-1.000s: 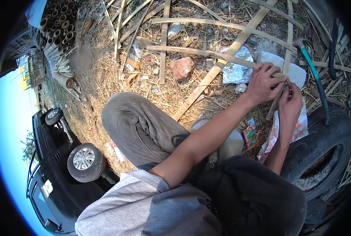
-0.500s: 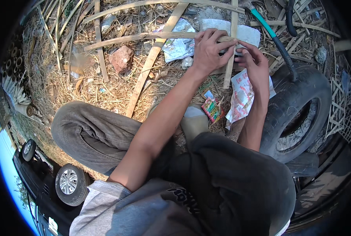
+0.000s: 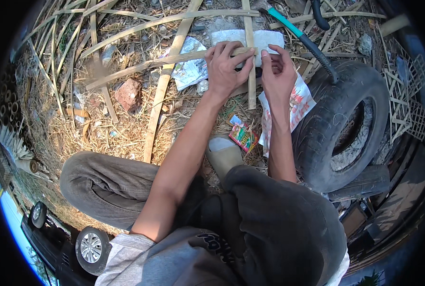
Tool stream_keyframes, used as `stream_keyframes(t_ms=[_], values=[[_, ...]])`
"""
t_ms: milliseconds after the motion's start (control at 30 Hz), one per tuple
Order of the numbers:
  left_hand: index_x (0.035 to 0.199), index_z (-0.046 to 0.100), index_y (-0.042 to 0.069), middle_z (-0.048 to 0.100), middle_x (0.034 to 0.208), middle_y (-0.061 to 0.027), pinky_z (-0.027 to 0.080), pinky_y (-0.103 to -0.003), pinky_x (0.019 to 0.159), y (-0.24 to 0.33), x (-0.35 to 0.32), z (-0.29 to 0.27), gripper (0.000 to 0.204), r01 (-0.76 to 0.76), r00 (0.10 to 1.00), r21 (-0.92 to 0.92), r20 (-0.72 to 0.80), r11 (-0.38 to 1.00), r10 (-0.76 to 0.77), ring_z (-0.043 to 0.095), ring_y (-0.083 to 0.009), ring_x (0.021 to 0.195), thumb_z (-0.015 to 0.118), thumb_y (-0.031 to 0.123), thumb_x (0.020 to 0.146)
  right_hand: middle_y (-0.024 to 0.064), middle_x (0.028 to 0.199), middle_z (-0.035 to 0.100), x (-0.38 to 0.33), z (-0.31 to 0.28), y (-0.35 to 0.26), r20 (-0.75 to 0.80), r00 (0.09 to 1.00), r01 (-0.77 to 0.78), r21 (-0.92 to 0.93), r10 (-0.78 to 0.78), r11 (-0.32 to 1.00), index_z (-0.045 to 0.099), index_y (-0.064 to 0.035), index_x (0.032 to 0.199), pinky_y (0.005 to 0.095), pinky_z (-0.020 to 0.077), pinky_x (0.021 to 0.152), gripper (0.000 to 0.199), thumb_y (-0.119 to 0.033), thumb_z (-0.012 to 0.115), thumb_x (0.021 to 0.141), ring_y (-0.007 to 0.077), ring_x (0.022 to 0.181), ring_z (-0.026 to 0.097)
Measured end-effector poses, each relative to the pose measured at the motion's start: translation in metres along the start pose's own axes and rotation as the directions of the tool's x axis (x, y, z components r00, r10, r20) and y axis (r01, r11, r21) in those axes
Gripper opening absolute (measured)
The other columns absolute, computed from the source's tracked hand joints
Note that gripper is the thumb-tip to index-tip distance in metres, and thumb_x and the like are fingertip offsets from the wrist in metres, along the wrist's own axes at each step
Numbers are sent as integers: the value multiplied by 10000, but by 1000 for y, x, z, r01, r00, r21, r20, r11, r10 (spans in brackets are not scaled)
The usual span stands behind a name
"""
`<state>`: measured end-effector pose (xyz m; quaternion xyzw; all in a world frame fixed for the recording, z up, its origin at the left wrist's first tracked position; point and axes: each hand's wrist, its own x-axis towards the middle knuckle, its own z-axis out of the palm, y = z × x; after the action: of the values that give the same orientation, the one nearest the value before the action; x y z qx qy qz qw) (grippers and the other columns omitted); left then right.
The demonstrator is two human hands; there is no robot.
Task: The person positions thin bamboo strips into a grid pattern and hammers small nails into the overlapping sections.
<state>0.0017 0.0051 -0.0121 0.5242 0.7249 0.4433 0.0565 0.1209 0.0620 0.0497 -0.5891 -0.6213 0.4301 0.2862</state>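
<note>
A long, flat bamboo strip (image 3: 148, 65) runs across the ground in front of me. My left hand (image 3: 226, 69) is closed around it near its right end, thumb and fingers on either side. There the strip lies over an upright bamboo slat (image 3: 249, 33). My right hand (image 3: 278, 74) is just right of this crossing, fingers half curled and thumb raised, with a gap between their tips. I see nothing held in it. Under the crossing lies a pale flat sheet (image 3: 274, 38). A second long bamboo strip (image 3: 174, 20) curves across farther away.
A hammer-like tool with a green and black handle (image 3: 308, 42) leans on a large tyre (image 3: 312, 128) at my right. A red stone (image 3: 128, 94), crumpled printed paper (image 3: 191, 66) and a colourful packet (image 3: 244, 136) lie on straw. Far left are bamboo tubes (image 3: 5, 109); a parked vehicle's wheel (image 3: 91, 249) is lower left.
My right hand has drawn away from the strip's end, its fingers less bunched. My left hand keeps its grip. The whole view has shifted, so the ground sits farther left.
</note>
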Motion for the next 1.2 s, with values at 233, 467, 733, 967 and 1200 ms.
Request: stream_keyframes(t_ms=[233,467,733,967,1200], values=[[1026,833,238,710,1076,5,321,-432,1004,0,6,-13,221,-26,995,101,97,995,16,605,-219,1085,819,273,808,218,979,706,-14,13,4,60,984,172,-68,-168,983,708,-30,1165,482,559,770,215,-100,593,998,430,879,690],[986,816,216,704,1107,5,279,-471,1036,20,29,-14,209,-251,948,264,260,931,182,590,-233,1155,809,341,818,220,1015,678,-30,-2,8,-25,990,136,5,-136,991,653,-40,1297,490,566,796,314,-69,566,997,440,903,681],[918,799,188,700,1149,0,303,-447,1016,18,29,-18,100,-313,925,360,326,879,196,573,-265,1181,833,253,851,241,822,717,-58,-47,50,-346,865,-394,-25,362,919,729,16,947,493,543,666,184,-150,653,974,437,739,702],[920,795,125,673,1017,-41,399,-477,939,23,20,-7,139,-247,952,353,264,903,157,570,-276,1065,813,259,888,258,802,716,-68,-77,93,-397,836,-492,-234,380,839,731,28,975,536,552,716,248,-195,624,1001,454,772,713],[954,778,80,646,1037,-68,384,-479,922,11,15,0,120,-248,954,261,236,933,187,557,-276,1061,807,180,895,239,780,724,-59,-60,124,-524,782,-559,-350,338,751,752,22,1001,499,562,726,226,-184,665,972,432,740,721]])
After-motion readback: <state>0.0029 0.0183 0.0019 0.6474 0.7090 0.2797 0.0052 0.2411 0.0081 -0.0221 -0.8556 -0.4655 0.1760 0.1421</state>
